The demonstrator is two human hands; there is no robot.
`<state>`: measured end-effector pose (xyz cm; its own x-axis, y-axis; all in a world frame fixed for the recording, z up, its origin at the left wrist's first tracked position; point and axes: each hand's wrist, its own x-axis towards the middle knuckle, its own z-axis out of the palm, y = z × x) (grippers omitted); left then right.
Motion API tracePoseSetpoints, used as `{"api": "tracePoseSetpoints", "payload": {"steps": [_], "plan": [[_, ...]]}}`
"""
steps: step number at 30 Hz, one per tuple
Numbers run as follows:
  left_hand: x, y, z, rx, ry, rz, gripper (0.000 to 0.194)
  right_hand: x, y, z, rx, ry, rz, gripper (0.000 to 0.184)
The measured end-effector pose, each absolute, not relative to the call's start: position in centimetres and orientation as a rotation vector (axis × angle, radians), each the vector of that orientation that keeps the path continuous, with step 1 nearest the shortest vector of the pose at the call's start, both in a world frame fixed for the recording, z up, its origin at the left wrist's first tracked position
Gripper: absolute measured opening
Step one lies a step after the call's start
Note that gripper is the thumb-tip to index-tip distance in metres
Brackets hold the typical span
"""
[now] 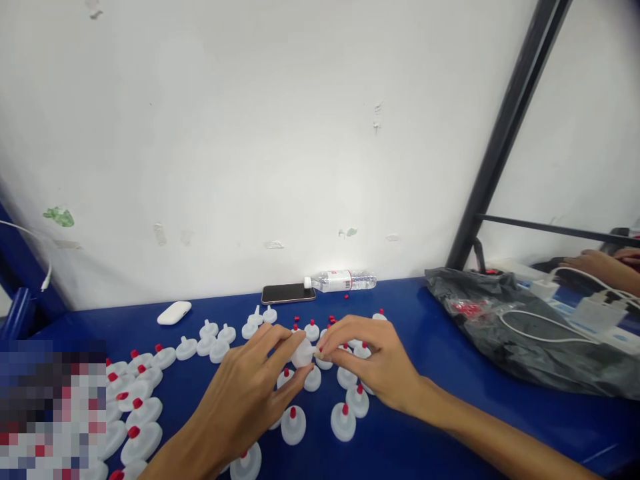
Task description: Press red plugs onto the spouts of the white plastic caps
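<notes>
1. Currently, you are holding a white cap with your left hand, nearer to you than the clear bottle and slightly to that bottle's left. This grip is closing narrowly, thumb and fingers pressing the cap's round body.
2. Your right hand is facing it, also on your side of the bottle. Its grip is pinching narrowly at the cap's spout end; you cannot tell whether a red piece is sitting between those fingertips.
3. More caps with red tips are standing on the blue desk, around and below your hands, all nearer to you than the bottle.
4. Farther left of the bottle, bare-spouted caps are clustering, and beyond them a crowded group of red-tipped caps is filling the near left.
5. Loose red pieces are lying just on your side of the bottle.
6. The bottle itself is lying sideways near the wall, its capped end overlapping a dark phone in this view. A white case is resting left of both.
7. Well right of the bottle, a black plastic bag is spreading under a white cable; another person's hand is showing beyond.
</notes>
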<state>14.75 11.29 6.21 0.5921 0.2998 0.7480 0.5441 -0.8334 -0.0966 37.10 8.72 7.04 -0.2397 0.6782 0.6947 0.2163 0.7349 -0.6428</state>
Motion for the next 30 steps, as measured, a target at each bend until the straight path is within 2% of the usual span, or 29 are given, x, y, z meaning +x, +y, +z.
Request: {"api": "tracePoseSetpoints", "payload": {"steps": [10,14,15,18,20,23,30], "plan": [[15.2,10.6,6.3,-2.475,-0.639,-1.105,0.022,36.8,8.3,6.6,-0.673,-1.746,0.602,0.007],[15.1,10.6,6.5,-2.455,-0.626,-1.13,0.027,36.9,8.2,6.6,-0.732,-1.681,0.764,0.011],[15.0,10.6,6.5,-2.45,-0.621,-1.133,0.028,36.9,8.1,6.7,-0.748,-1.649,0.806,0.016],[14.6,10.7,6.3,-2.441,-0.617,-1.127,0.028,36.7,7.8,6.7,-0.762,-1.621,0.966,0.046],[14.5,10.6,5.9,-2.42,-0.658,-1.13,0.031,36.6,7.6,6.7,-0.727,-1.66,1.129,0.055],[14.5,10.3,5.3,-2.376,-0.73,-1.131,0.031,36.3,7.4,6.6,-0.657,-1.689,1.257,0.051],[14.8,9.8,5.4,-2.437,-0.607,-1.157,0.031,35.9,7.2,6.1,-0.678,-1.676,1.127,0.048]]}}
